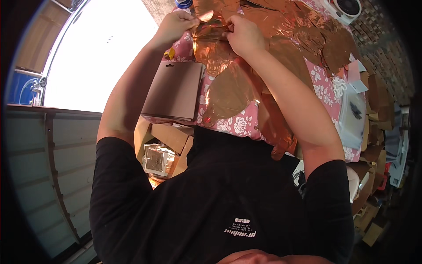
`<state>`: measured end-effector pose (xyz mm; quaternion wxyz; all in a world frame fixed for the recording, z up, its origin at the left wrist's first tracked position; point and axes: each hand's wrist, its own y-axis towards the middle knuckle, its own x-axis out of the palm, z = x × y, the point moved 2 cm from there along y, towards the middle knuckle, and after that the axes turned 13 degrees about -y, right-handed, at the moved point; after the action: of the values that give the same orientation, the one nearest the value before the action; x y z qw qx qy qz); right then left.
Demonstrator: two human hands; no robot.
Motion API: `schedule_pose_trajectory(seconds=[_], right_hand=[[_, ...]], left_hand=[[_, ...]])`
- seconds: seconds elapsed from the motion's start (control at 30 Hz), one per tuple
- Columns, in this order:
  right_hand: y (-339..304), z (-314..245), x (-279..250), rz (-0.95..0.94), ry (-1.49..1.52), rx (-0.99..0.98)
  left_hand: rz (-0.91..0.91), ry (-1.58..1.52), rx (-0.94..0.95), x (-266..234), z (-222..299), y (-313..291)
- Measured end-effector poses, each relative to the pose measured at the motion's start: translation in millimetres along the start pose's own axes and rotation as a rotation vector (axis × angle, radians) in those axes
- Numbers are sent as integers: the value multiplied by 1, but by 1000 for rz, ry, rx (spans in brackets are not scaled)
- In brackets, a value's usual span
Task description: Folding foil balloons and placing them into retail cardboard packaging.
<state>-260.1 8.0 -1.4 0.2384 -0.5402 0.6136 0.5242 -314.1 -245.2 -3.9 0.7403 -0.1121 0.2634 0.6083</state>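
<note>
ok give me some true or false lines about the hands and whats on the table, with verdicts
1. The left hand and right hand both have fingers on copper-coloured foil. True.
2. The foil is dull green. False: it is shiny and copper-coloured.
3. A grey-brown flat panel with a slot near one edge lies on the table's left side. True.
4. The right hand rests on that panel. False: it is at the foil.
5. The pink tablecloth has white flowers. True.
6. The left hand wears a glove. False: it is bare.
</note>
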Motion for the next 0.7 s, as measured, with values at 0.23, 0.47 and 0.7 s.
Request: schedule_pose_trajectory(seconds=[0.23, 0.47, 0.7], right_hand=[[-16, 7, -4, 166, -140, -359], [-35, -10, 3, -335, -25, -603], [-34, -21, -8, -439, 7, -562]], left_hand=[[161, -408, 101, -7, -17, 32], [544, 144, 482, -2, 49, 51], [556, 115, 446, -37, 133, 82]])
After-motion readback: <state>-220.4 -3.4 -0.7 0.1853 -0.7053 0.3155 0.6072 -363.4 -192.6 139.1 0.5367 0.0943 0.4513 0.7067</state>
